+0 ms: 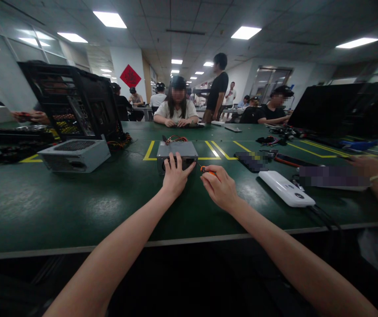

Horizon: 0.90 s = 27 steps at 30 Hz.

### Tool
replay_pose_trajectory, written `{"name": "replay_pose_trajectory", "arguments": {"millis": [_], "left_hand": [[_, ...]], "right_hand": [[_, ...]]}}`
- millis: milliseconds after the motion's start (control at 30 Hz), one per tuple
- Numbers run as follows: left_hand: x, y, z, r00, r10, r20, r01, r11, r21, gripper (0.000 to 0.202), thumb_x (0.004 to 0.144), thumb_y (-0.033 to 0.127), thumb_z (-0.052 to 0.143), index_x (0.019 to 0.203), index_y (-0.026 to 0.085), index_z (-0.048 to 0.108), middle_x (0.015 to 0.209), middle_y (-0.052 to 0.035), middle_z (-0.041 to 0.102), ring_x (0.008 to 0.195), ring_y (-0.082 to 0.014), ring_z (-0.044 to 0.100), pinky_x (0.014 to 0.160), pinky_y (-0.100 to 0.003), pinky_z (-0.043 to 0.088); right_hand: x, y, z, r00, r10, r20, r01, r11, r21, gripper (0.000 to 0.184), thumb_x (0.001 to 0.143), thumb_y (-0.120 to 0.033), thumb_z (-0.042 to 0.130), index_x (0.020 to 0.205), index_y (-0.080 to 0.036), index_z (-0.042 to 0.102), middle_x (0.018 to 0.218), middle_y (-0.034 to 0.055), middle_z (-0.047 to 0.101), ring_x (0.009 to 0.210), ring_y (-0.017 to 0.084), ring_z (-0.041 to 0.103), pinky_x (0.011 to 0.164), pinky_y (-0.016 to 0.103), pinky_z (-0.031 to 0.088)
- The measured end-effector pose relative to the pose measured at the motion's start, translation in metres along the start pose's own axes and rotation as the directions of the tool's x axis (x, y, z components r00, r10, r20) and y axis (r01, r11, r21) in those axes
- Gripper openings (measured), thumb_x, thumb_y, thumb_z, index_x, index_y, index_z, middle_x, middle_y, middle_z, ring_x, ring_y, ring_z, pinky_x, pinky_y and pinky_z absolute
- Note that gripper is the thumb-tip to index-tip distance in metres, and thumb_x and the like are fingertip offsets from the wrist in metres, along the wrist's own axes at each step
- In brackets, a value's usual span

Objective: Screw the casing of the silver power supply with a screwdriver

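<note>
A grey metal computer power supply [189,152] sits on the green table in front of me, with coloured cables bunched behind it. My left hand [175,176] rests against its front face, fingers spread up toward the top edge and thumb near the right corner. In my right hand [220,187] is a screwdriver [209,171] with an orange and black handle, gripped between thumb and fingers. Its thin shaft points left at the front right corner of the power supply. I cannot tell whether the tip touches a screw.
A second power supply [75,155] and an open black computer case [76,103] stand left. A white power bank [286,188] and a dark phone [251,161] lie right. Another person's hand [370,167] is at far right. A person [177,105] sits opposite.
</note>
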<state>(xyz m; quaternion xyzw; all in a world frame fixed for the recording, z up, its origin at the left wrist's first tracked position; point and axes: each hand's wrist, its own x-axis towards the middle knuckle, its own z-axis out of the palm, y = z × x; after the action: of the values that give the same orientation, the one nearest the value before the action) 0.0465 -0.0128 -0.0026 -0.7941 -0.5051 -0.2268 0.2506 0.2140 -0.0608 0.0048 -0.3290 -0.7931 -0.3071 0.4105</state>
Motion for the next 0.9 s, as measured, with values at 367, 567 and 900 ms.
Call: {"name": "replay_pose_trajectory", "arguments": {"millis": [367,567,900], "left_hand": [[-0.0003,-0.0002,-0.0029,1.000,-0.001,0.018,0.000,1.000,0.014,0.052,0.084,0.025,0.046,0.132,0.038,0.031,0.143,-0.0129,0.019,0.130,-0.0409,0.015,0.096,-0.057,0.020],[-0.0002,0.0002,-0.0021,1.000,-0.005,0.014,0.005,1.000,0.000,0.052,0.084,0.024,0.044,0.133,0.038,0.030,0.143,-0.0119,0.019,0.130,-0.0393,0.015,0.096,-0.057,0.020],[-0.0004,-0.0008,-0.0002,1.000,0.012,-0.021,-0.012,1.000,-0.004,0.052,0.084,0.024,0.045,0.132,0.036,0.032,0.142,-0.0138,0.020,0.129,-0.0418,0.015,0.095,-0.058,0.021]], "right_hand": [[-0.0020,0.0008,-0.0005,0.999,0.049,-0.002,-0.049,0.999,0.004,0.030,0.078,-0.013,0.048,0.105,-0.025,0.043,0.106,0.0082,0.044,0.094,0.018,0.051,0.066,0.029,0.051],[0.0008,0.0005,-0.0004,0.996,0.069,-0.059,-0.070,0.997,-0.019,0.027,0.078,-0.013,0.050,0.102,-0.023,0.042,0.102,0.0081,0.046,0.093,0.018,0.051,0.070,0.031,0.051],[0.0033,-0.0015,-0.0026,0.997,0.047,-0.063,-0.048,0.999,-0.015,0.027,0.080,-0.016,0.049,0.104,-0.024,0.041,0.096,0.0070,0.049,0.087,0.018,0.051,0.068,0.032,0.050]]}}
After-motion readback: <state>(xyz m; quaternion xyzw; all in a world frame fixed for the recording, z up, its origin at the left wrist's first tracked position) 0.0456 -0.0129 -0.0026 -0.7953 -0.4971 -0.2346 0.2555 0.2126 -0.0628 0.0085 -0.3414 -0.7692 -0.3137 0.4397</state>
